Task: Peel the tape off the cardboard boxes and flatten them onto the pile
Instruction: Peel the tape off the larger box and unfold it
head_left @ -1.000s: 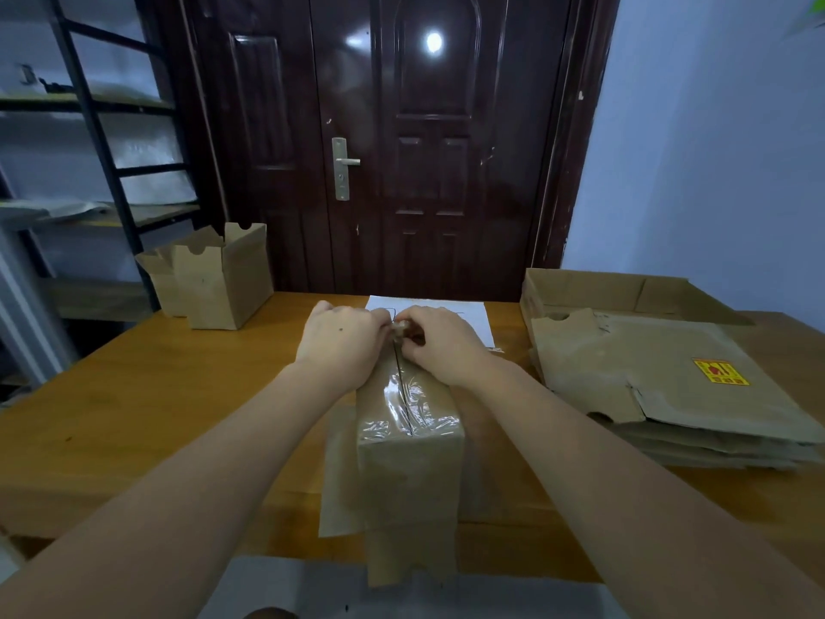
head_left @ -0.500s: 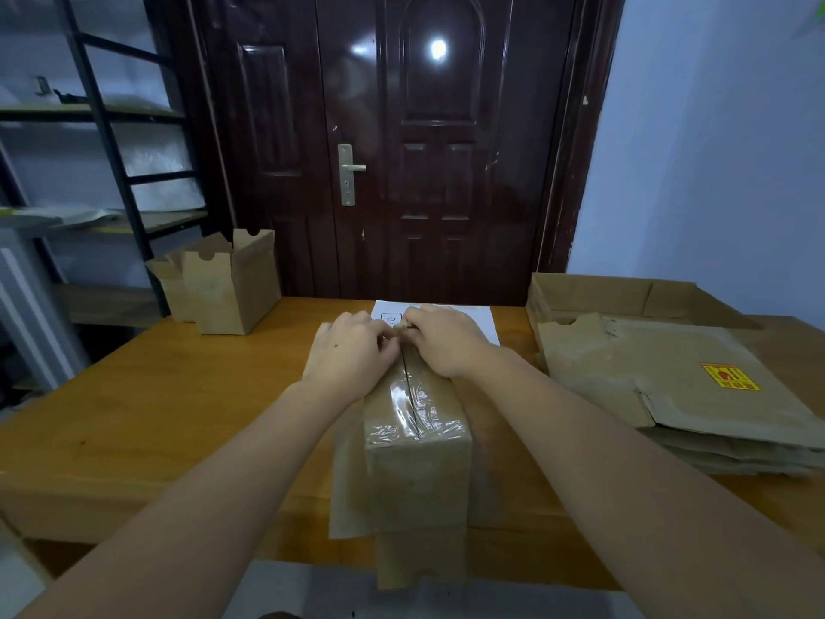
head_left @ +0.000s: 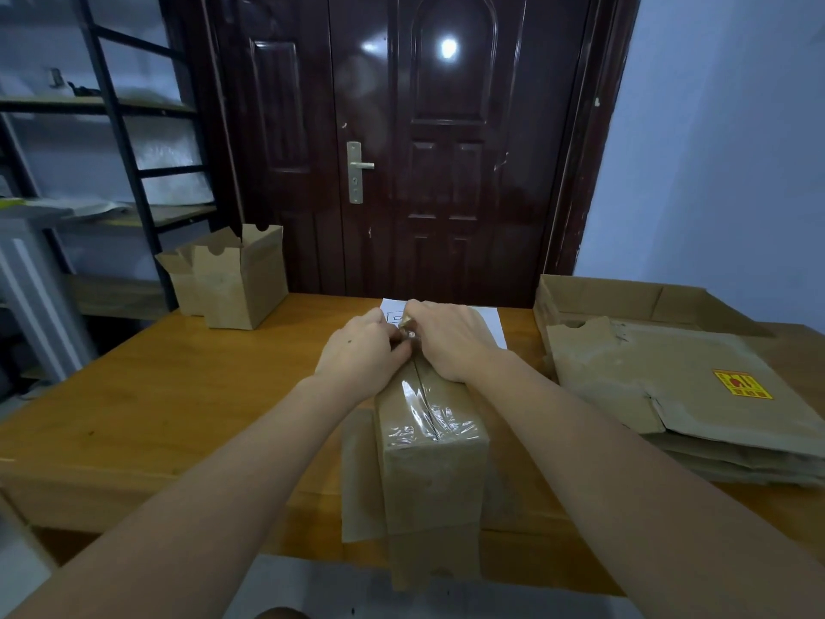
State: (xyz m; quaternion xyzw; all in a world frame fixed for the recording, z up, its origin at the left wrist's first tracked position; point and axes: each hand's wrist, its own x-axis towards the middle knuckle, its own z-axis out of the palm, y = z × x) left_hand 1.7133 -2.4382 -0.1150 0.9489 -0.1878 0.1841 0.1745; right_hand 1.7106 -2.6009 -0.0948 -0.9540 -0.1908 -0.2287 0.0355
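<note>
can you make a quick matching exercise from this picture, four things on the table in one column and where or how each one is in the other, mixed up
Things:
1. taped box
2. open box
3. flat pile
4. white paper

Places or states:
A. far left of the table, flaps up
B. right side, yellow sticker on top
C. under both hands, clear tape along its seam
D. flat on the table beyond the hands

Pairs: 1-C, 2-A, 3-B, 4-D

2 bare forearms — no sleeves, rings or watch — slender hands.
</note>
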